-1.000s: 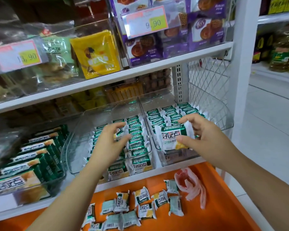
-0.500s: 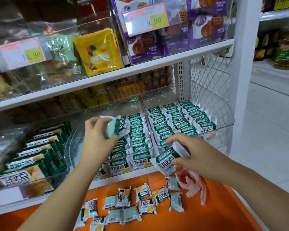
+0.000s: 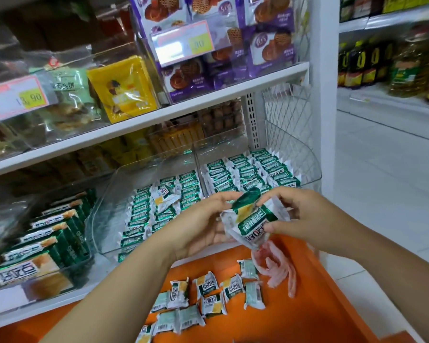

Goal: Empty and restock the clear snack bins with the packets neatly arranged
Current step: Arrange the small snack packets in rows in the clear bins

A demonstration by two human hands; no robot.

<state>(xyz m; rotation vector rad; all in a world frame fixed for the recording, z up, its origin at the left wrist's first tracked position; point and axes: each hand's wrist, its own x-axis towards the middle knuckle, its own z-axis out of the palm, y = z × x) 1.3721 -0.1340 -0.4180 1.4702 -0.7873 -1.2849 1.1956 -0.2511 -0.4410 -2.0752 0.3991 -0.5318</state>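
At far left, green boxes (image 3: 35, 246) are standing in a row, one behind another. Just beside them, the middle clear bin (image 3: 102, 206) is holding rows of green-and-white packets (image 3: 139, 219), with a few lying askew on top near its centre. Below, on the orange tray (image 3: 320, 318), loose packets (image 3: 208, 293) are lying flat in a cluster, some face up and some face down.

The left hand (image 3: 198, 229) is pinching the upper edge of the held packets (image 3: 254, 225), in front of the bins and above the tray. There appear to be two, but the overlap is making the count uncertain. A pink plastic bag (image 3: 278, 268) is lying crumpled on the tray directly beneath.

The right hand (image 3: 302, 219) is gripping the same packets from the other side — thumb pressing on the front face, fingers curling behind. The right clear bin (image 3: 311, 169) is holding packets in tidy rows.
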